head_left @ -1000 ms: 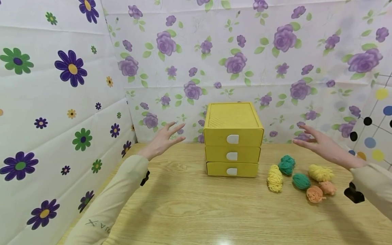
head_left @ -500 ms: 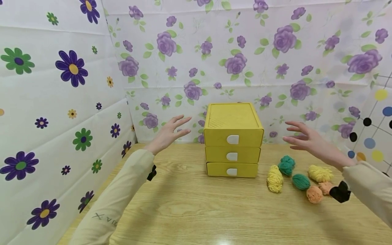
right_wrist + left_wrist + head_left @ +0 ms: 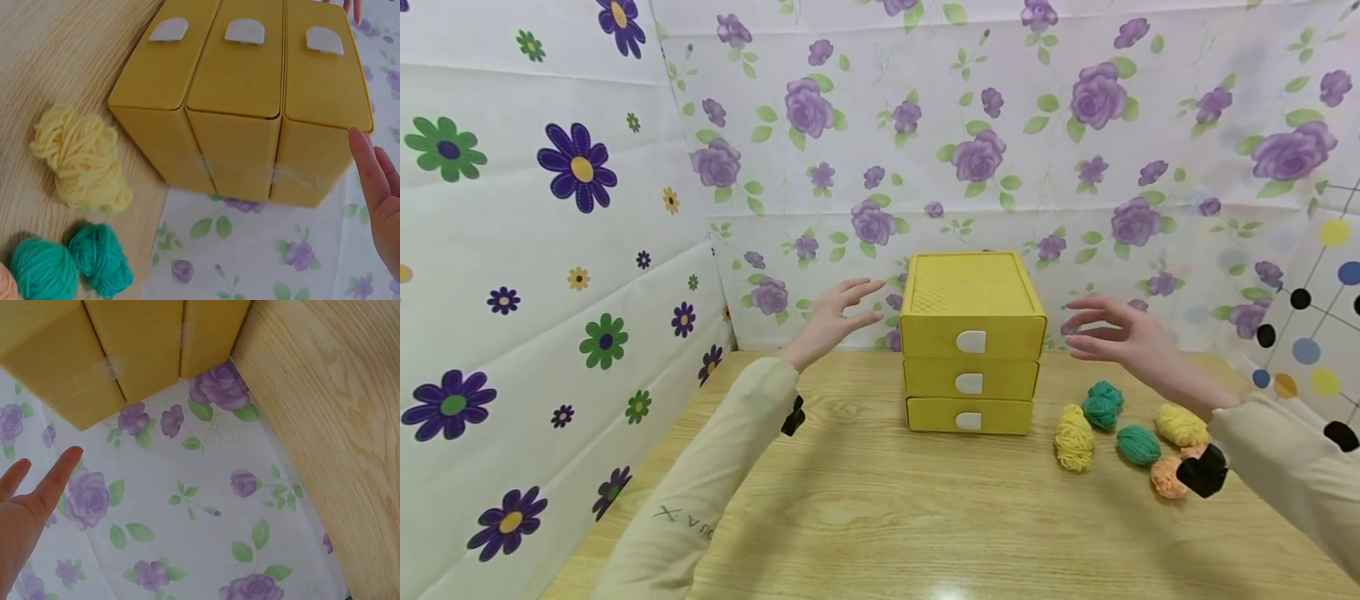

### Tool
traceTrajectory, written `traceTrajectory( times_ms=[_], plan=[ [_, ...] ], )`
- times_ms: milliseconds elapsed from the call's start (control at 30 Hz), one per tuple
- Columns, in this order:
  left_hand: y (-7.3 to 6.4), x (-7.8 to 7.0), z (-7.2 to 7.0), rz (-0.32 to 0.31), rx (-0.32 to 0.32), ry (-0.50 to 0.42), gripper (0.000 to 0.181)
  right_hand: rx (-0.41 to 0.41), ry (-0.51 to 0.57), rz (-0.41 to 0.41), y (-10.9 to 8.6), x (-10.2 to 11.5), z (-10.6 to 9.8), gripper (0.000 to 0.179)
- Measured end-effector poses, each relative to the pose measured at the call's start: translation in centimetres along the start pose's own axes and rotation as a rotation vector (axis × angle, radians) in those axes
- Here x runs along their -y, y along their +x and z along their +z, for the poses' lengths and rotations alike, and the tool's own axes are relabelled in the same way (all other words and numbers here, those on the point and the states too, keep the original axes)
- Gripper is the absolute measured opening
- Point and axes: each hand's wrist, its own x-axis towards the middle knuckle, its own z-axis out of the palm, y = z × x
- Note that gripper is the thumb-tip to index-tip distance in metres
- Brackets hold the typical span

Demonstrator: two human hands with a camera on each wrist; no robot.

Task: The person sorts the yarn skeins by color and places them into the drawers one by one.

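Note:
A yellow three-tier drawer box (image 3: 973, 283) with white tabs stands at the back of the table, all its drawers closed. My left hand (image 3: 831, 321) hovers to the left of the box, fingers stretched toward it and apart from it. On the other side my right hand (image 3: 1123, 333) hangs in the air, its fingers slightly bent and pointing at the box. Neither hand holds anything. In the right wrist view, the right fingertips (image 3: 359, 140) appear beside the top drawer's corner; whether they touch cannot be told there, but a gap shows in the head view.
Several yarn balls lie right of the box: yellow yarn (image 3: 1074, 439), green yarn (image 3: 1138, 445) and orange yarn (image 3: 1168, 477), the last partly behind a black wrist device (image 3: 1202, 471). Floral cloth (image 3: 805, 167) hangs behind the wooden table (image 3: 880, 517).
Both hands have moved inward toward the box, the left one rightward and slightly up, the right one leftward. The box and yarn have stayed in place.

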Motion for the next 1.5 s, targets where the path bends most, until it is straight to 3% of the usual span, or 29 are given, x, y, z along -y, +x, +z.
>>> traceTrajectory(
  times_ms=[400, 567, 667, 767, 900, 1033, 1233, 1500],
  plan=[
    [1.9, -0.6, 1.1, -0.067, 0.038, -0.204, 0.049, -0.049, 0.109, -0.014, 1.0, 0.0, 2.3, 0.039],
    [2.2, -0.4, 1.4, -0.086, 0.027, -0.304, 0.047, -0.045, 0.094, -0.045, 1.7, 0.0, 3.4, 0.036],
    [2.1, -1.1, 1.2, -0.115, 0.033, -0.354, 0.045, -0.055, 0.084, -0.043, 2.1, 0.0, 4.2, 0.035],
    [2.3, -0.8, 1.5, -0.131, 0.036, -0.402, 0.044, -0.062, 0.102, -0.027, 2.4, 0.0, 5.0, 0.035],
    [3.0, 0.3, 2.1, -0.144, 0.032, -0.427, 0.043, -0.057, 0.109, 0.023, 2.7, 0.0, 5.7, 0.034],
    [3.5, 0.3, 2.5, -0.148, 0.05, -0.448, 0.043, -0.065, 0.072, 0.059, 2.9, -0.1, 6.2, 0.033],
    [3.8, 0.6, 2.9, -0.154, 0.085, -0.537, 0.043, -0.067, 0.053, 0.079, 3.2, -0.5, 6.9, 0.034],
    [3.8, 1.0, 3.1, -0.207, 0.133, -0.564, 0.043, -0.059, 0.119, 0.069, 3.7, -0.9, 7.7, 0.036]
  ],
)
